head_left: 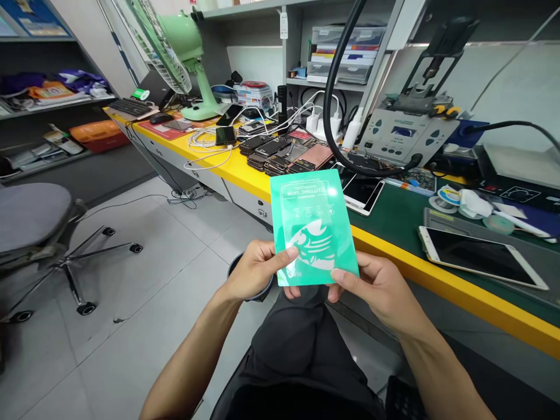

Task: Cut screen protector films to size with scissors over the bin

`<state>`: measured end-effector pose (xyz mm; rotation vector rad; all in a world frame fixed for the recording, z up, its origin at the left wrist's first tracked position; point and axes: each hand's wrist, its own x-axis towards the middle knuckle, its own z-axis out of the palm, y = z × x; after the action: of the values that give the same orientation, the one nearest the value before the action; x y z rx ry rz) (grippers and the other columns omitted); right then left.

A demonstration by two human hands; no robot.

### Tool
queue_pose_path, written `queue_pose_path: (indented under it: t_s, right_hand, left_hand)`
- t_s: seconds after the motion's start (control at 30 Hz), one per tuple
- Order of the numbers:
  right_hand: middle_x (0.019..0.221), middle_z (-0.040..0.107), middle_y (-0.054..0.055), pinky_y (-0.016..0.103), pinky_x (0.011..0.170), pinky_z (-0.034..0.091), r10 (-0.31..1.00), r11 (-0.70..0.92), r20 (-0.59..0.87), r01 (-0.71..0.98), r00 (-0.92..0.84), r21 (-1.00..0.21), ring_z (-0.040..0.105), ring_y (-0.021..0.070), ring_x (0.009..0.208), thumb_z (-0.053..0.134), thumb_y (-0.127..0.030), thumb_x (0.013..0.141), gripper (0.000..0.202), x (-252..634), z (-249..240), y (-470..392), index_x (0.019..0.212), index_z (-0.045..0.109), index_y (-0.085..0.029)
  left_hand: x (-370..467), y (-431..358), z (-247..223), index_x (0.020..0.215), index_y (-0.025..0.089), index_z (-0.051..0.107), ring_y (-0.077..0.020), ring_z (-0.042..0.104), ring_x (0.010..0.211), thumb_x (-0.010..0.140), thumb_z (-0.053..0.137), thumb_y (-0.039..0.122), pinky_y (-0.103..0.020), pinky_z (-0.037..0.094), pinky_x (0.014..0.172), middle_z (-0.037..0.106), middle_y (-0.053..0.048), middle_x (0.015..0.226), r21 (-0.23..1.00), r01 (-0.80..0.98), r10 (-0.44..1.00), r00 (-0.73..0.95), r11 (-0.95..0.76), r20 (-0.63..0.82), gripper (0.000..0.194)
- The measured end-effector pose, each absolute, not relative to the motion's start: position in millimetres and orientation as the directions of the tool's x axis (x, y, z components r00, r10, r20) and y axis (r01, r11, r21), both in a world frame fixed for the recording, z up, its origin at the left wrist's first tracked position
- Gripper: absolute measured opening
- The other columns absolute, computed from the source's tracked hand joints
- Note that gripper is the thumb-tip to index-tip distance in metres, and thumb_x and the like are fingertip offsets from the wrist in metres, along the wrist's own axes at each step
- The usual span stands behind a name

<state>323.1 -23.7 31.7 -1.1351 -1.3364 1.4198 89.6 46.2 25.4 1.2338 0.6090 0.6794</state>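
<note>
A flat green packet point(310, 230) with white print, including the words "CUTTING SKIN" upside down, is held up over my lap. My left hand point(258, 265) grips its lower left part, thumb on the front and fingers behind. At the lower right corner my right hand point(371, 283) pinches it the same way. The fingers behind the packet are partly hidden. Beyond its top edge, stacked dark phones point(271, 151) lie on the bench, and a white phone or tablet point(365, 192) rests just to its right.
On the green mat lies a white-framed tablet point(485, 256). A repair station point(405, 134) stands behind, with a black hose point(330, 87) arching forward. White cables point(210, 140) and a green fan point(203, 87) occupy the far bench. A grey chair point(35, 204) stands left; a bin point(236, 262) is below.
</note>
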Motion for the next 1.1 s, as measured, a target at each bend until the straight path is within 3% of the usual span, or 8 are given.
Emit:
queue_pose_path:
  t_s: [0.4,0.67,1.1]
  right_hand:
    - [0.071,0.073,0.004,0.03,0.069,0.056,0.981,-0.069,-0.07,0.008,-0.181,-0.998,0.068,0.0186,0.068,0.07,-0.039,0.092,0.022,322.1,27.8,-22.2,0.096,0.073,-0.018]
    - [0.071,0.073,0.006,0.034,0.068,0.056,0.962,-0.115,-0.087,-0.093,-0.258,-0.989,0.068,0.0192,0.067,0.07,-0.038,0.092,0.024,323.2,22.7,-21.6,0.098,0.07,-0.015]
    - [0.078,0.076,0.006,0.032,0.073,0.057,0.951,-0.083,-0.064,-0.051,-0.301,-0.995,0.071,0.0199,0.074,0.075,-0.03,0.088,0.017,328.2,31.8,-26.8,0.098,0.073,-0.016]
  left_hand:
    - [92.3,47.0,24.7,0.071,0.01,0.072,-0.0168,0.069,0.048,0.096,0.061,0.041,-0.026,0.059,0.049,0.073,-0.007,0.059,0.974,-0.121,0.764,0.641,0.194,-0.072,0.041]
    - [97.6,47.0,24.6,0.067,0.009,0.073,-0.0197,0.068,0.045,0.09,0.069,0.04,-0.029,0.059,0.045,0.072,-0.009,0.055,0.938,-0.19,0.789,0.602,0.291,-0.123,0.039]
    - [103.9,46.7,21.9,0.066,0.004,0.074,-0.0233,0.068,0.044,0.086,0.07,0.032,-0.03,0.058,0.041,0.071,-0.014,0.055,0.869,-0.259,0.733,0.661,0.422,-0.16,0.034]
